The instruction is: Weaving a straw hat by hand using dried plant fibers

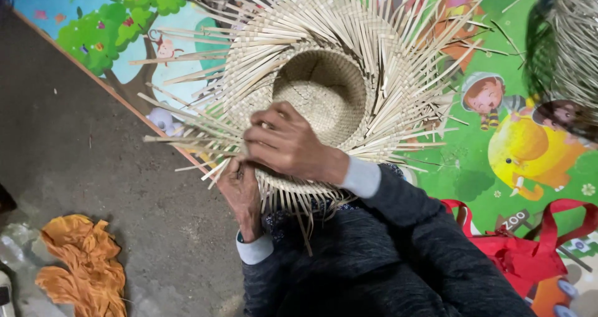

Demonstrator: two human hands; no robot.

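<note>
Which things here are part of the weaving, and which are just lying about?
In hand:
half-woven straw hat
loose straw strips
left hand
right hand

Lying about:
orange cloth
red bag
cartoon play mat

You have only one small sign in view: a dark, slanted signpost picture [514,220] printed on the green play mat [479,173], low right, just beside the red bag [529,254].

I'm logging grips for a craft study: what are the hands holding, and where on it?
Both the right hand and left hand grip the half-woven straw hat at its near brim edge, among loose strips.
</note>
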